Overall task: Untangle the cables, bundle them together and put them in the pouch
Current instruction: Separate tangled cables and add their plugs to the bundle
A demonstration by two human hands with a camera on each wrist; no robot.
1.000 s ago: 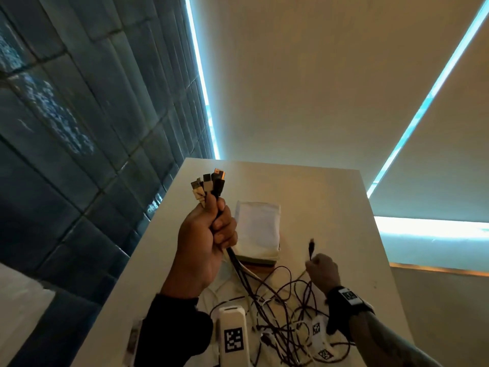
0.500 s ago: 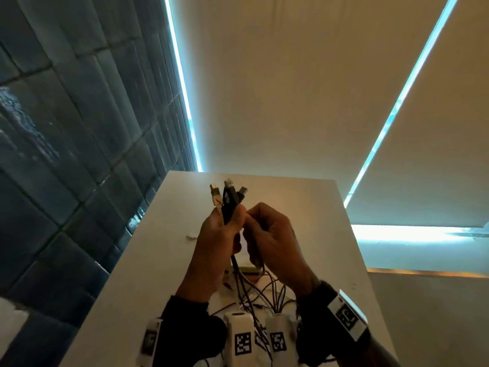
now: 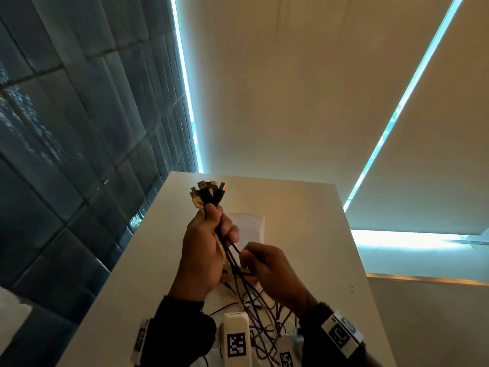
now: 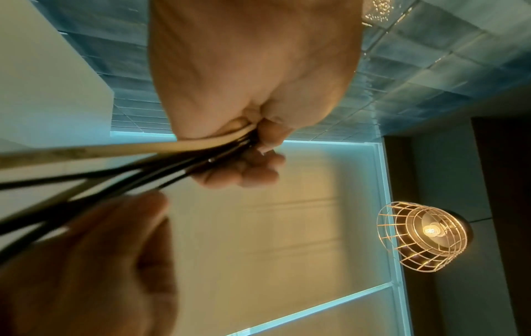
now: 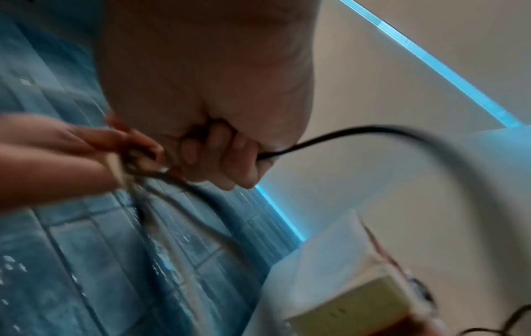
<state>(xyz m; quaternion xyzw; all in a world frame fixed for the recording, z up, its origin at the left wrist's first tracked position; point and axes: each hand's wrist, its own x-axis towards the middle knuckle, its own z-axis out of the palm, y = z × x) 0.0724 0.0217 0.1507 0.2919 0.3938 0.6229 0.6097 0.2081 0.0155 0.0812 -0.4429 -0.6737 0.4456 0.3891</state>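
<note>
Above table (image 3: 304,234), left hand (image 3: 203,250) gripped cables (image 3: 209,193) upright, plugs fanned; right hand (image 3: 270,271) pinched one strand just beside; pouch (image 3: 248,226) beyond.

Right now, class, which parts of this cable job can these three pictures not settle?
- Pouch: head view, mostly behind the left hand; open or closed unknown.
- Cables: head view, loose ends cut off by the bottom edge.
- Right hand: right wrist view, motion blur hides how many strands its grip holds.
</note>
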